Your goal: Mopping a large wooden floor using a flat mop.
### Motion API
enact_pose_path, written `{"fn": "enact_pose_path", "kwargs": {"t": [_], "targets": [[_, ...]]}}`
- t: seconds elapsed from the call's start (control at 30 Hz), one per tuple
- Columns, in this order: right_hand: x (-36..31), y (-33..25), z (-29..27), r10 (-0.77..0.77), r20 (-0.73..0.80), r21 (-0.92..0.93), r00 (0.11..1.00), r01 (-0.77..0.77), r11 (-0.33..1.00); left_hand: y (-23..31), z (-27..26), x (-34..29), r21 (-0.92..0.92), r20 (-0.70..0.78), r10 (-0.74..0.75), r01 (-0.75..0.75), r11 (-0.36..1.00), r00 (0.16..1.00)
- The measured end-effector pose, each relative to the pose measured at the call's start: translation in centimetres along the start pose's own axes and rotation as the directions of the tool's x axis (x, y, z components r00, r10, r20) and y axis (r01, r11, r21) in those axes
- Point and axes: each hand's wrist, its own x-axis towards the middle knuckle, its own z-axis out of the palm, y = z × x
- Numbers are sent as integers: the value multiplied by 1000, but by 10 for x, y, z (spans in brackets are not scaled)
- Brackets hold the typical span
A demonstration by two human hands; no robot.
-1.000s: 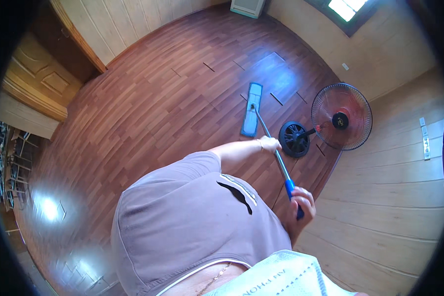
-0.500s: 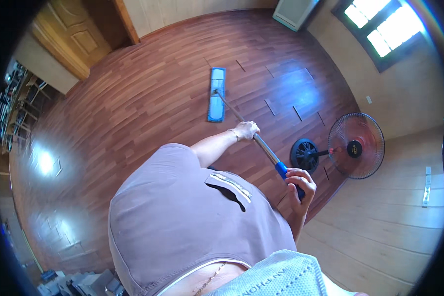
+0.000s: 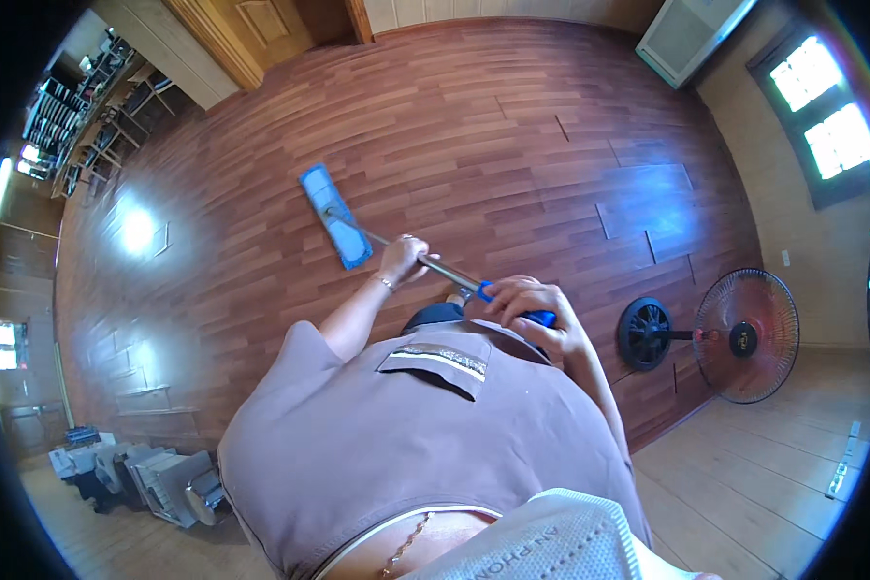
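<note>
A flat mop (image 3: 451, 276) with a metal pole slants from the lower right to the upper left in front of me. Its blue, rectangular mop head (image 3: 336, 218) lies flat on the brown wood-look floor (image 3: 435, 145). Around the middle of the pole, my left hand (image 3: 405, 259) is closed. My right hand (image 3: 539, 314) wraps round the blue grip at the upper end, with the dark blue tip showing past the fingers. Part of my foot (image 3: 459, 298) shows beneath the pole.
A standing fan (image 3: 744, 336) with a round black base (image 3: 643, 333) is on the right. A white cabinet-like unit (image 3: 691, 39) stands at the far right, near a window (image 3: 820, 111). Grey stacked objects (image 3: 155, 478) sit lower left; a wooden door (image 3: 261, 29) and chairs (image 3: 106, 135) are beyond.
The mop head has moved left across the floor and turned from nearly upright to tilted. Both hands have shifted left with the pole, and the whole view has swung to the left.
</note>
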Motion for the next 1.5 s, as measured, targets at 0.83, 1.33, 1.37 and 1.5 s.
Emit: {"fn": "enact_pose_path", "kwargs": {"t": [0.83,1.33,1.37,1.5], "targets": [[-148,-116,25,61,-460,-65,886,-102,993,154,51,11,-109,298,149,-122,987,943],[-264,-196,167,-169,-880,-445,443,-650,616,374,163,36,-492,536,747,-573,655,393],[-266,-199,175,-203,-883,-460,424,-688,562,386,160,32,-518,527,773,-588,622,353],[-274,-216,199,-321,-837,-547,444,-709,445,416,159,16,-602,510,837,-611,514,201]]}}
